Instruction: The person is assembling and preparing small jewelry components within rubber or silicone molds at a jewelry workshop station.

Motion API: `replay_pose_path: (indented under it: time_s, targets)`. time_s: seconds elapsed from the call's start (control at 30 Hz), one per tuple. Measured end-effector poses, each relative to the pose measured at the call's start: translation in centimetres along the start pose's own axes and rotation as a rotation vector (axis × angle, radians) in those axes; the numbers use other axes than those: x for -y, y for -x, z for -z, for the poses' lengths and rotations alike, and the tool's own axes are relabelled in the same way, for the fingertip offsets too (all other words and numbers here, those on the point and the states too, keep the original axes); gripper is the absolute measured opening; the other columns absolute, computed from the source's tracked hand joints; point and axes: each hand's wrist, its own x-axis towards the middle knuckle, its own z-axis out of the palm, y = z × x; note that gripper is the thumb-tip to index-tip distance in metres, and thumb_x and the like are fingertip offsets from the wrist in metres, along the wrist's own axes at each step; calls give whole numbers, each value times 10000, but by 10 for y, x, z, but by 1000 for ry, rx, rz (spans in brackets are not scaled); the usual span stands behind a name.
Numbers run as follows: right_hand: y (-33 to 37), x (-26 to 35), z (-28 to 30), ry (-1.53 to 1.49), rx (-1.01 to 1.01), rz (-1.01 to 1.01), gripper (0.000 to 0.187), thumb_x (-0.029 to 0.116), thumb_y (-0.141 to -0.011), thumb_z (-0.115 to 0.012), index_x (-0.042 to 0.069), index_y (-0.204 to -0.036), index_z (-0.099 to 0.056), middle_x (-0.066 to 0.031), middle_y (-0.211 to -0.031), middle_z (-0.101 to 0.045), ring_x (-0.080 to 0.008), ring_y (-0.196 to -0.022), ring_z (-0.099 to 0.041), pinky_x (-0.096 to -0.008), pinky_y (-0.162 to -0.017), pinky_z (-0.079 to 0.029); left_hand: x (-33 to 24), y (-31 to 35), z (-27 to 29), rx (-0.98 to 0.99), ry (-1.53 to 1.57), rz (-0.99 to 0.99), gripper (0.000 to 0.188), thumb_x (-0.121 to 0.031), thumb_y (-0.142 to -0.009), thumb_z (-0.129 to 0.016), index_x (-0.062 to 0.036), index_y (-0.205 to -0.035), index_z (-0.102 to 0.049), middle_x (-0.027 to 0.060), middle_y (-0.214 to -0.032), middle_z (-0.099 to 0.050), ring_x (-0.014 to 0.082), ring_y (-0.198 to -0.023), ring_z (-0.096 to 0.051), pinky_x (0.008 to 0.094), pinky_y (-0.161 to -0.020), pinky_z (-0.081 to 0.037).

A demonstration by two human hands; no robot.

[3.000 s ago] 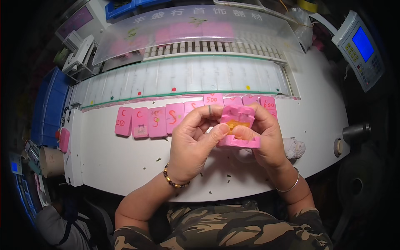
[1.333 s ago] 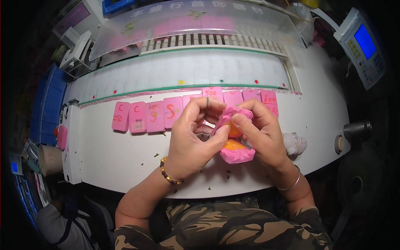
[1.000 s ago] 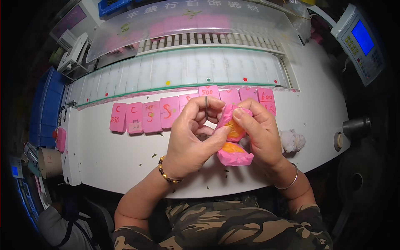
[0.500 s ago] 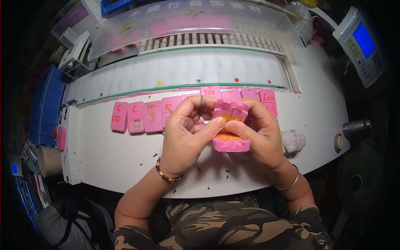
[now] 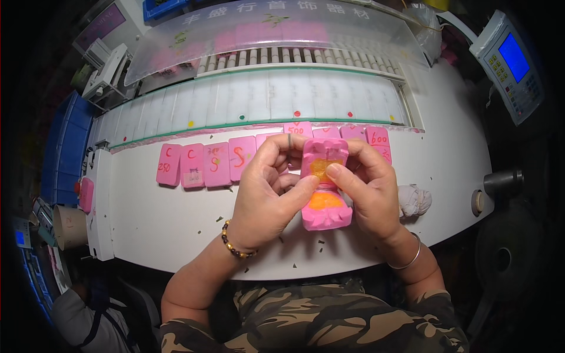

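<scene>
We get bright light on white tabletop (image 5: 170, 229), apparently from above; soft shadows below left hand (image 5: 265, 188) and right hand (image 5: 372, 191), both fairly sharp mid-frame. Blue screen (image 5: 513, 57) glows upper right. Translucent cover (image 5: 353, 35) hazes our view at top. Fisheye bends edges; corners sink black.

place: workshop | evidence: white workbench (image 5: 176, 235), roller track (image 5: 282, 55), control panel (image 5: 513, 66), pink blocks in a row (image 5: 169, 165), blue bin (image 5: 66, 147)

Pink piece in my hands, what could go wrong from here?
Thumbs of your left hand and right hand sit at the upper orange patch, so pressing might tear it. The lower half looks unsupported from below and could strain the middle. If dropped, the pink piece might pick up dark scraps from the table.
</scene>
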Motion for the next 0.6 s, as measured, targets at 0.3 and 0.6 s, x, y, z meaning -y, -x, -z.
replay_pose_path:
  time_s: [0.3, 0.6]
  targets:
    - [-5, 7, 1, -10, 42, -76, 288, 1, -891, -617, -11, -1170, -548, -51, -1057, -607, -101, -966, -595, -251, -846, -498, -4, 0, -1, -91, 28, -1, 457, 100, -830, -588, 34, -1241, -402, 131, -1166, -532, 158, -1084, -558, 253, -873, -536]
    - [-3, 6, 2, 65, 44, -99, 310, -23, -860, -635, -41, -1154, -538, -75, -1059, -599, -90, -920, -603, -222, -804, -525, -4, -2, 0, -51, -5, 3, 442, 102, -820, -591, 27, -1218, -414, 115, -1138, -531, 136, -1043, -561, 237, -855, -536]
